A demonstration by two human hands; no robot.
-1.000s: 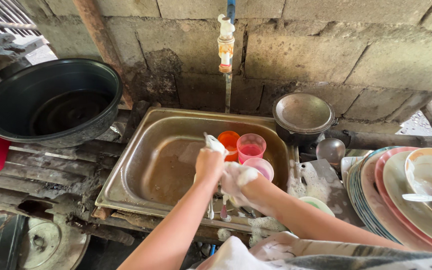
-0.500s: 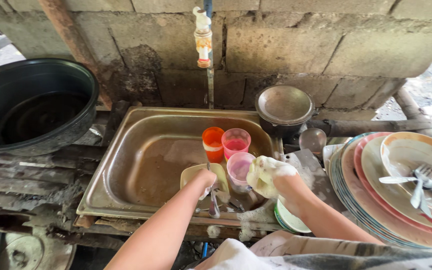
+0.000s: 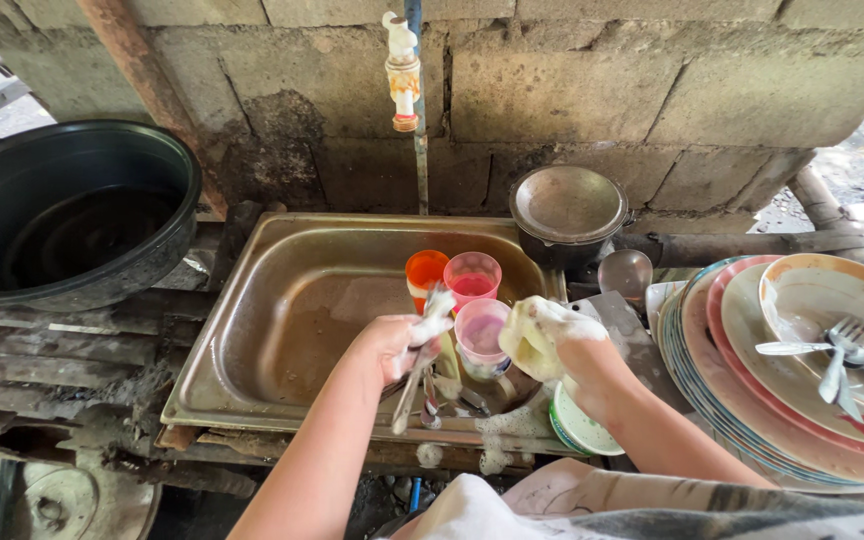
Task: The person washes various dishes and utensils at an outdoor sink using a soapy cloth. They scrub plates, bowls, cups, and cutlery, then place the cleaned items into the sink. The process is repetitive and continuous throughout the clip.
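Currently we're mid-scrub at the sink's (image 3: 252,300) front edge: left hand (image 3: 384,345) closed on soapy cutlery (image 3: 414,372), right hand (image 3: 562,345) clenching the sponge (image 3: 524,338); rinse likely next.

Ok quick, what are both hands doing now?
Left hand: closed, holding a soapy utensil.
Right hand: closed on a sudsy yellow sponge.

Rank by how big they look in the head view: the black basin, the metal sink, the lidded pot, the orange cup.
1. Metal sink
2. Black basin, partly cut off at the left edge
3. Lidded pot
4. Orange cup
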